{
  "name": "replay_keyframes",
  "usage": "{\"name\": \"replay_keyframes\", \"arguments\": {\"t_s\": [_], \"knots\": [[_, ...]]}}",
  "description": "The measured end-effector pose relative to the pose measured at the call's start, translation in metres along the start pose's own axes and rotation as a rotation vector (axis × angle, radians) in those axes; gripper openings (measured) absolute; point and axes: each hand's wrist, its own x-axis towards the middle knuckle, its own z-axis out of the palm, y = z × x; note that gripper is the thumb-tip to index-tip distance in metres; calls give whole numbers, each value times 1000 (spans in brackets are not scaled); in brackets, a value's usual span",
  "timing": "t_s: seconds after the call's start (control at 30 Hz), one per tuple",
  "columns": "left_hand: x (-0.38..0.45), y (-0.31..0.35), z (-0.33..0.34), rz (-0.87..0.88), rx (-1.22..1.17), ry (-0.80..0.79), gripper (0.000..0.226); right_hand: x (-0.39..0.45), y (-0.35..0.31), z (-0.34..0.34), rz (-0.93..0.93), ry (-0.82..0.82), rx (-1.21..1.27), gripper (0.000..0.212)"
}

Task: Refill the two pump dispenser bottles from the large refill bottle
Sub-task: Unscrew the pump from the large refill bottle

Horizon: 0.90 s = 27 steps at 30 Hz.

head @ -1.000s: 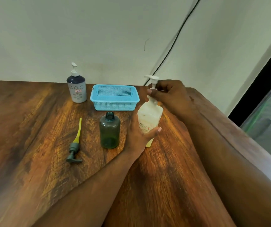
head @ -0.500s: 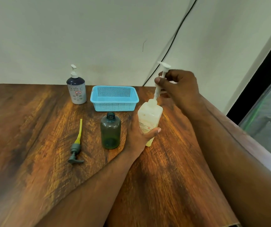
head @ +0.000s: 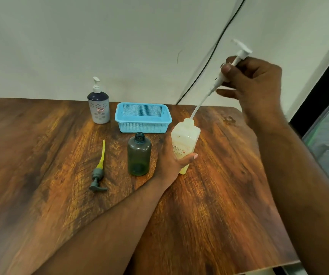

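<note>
While the left hand (head: 174,158) is wrapping the translucent refill bottle (head: 184,143) to steady it beside the open green bottle (head: 139,154), the right hand (head: 253,82) is pinching the white pump (head: 222,76), its tube angling out of the neck.

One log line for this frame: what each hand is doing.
left hand: grips pale bottle on table | right hand: holds white pump, tube tip at bottle neck | green bottle: open

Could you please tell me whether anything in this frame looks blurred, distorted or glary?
Head view: wide-angle bends the table edges; the white pump in the right hand is slightly motion-blurred; glossy sheen on the wood by the left hand.
</note>
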Motion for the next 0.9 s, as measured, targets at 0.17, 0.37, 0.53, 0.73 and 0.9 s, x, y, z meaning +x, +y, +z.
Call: {"name": "replay_keyframes", "arguments": {"t_s": [0.17,0.37,0.53,0.73,0.9], "knots": [[0,0,0,12,10,-11,100,-7,-12,-15,-111,-31,35,21],[-1,0,2,9,13,-10,102,-23,4,-29,-192,-11,122,29],[-1,-3,3,2,-8,-12,103,-37,56,-41,-296,-77,-65,32],[2,-5,-2,8,-32,-34,103,-60,143,-64,-294,-441,-556,20],[3,-10,3,-22,-22,-21,100,-75,184,-69,-310,-550,-719,19]]}}
